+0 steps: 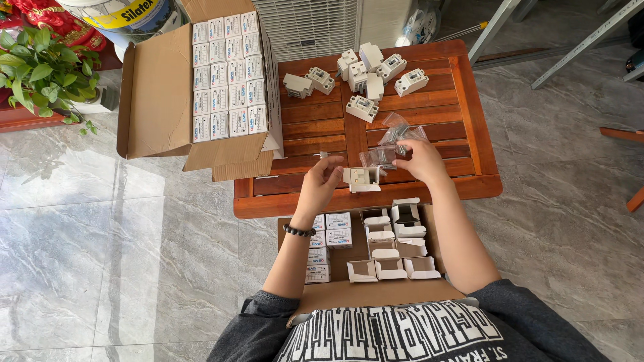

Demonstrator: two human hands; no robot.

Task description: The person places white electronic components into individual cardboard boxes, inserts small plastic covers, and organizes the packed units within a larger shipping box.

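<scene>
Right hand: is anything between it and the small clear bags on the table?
Nothing visible. The right hand already rests on the clear bags, while the left hand holds the small open box beside them.

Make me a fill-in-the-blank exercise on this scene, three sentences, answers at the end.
1. The left hand holds a small open white ____ at the near edge of the wooden table.
2. The right hand touches clear ____ bags lying on the table.
3. The large cardboard carton at the table's left end is filled with neat rows of small white ____.

Missing words: box; plastic; boxes
</scene>
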